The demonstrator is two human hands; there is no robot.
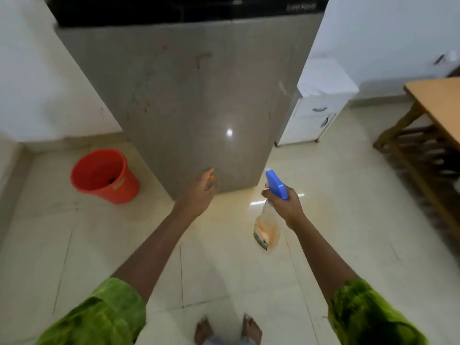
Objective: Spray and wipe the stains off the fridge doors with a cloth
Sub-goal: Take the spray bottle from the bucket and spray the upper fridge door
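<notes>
The grey fridge door stands straight ahead, marked with reddish stains and specks in its upper half. My right hand grips the neck of a clear spray bottle with a blue trigger head, nozzle pointing toward the door's lower right corner. My left hand hangs in front of the door's bottom edge with relaxed fingers, holding nothing. No cloth is in view.
A red bucket stands on the tiled floor left of the fridge. A white cabinet sits to the fridge's right, and a wooden table at the far right. My bare feet show at the bottom.
</notes>
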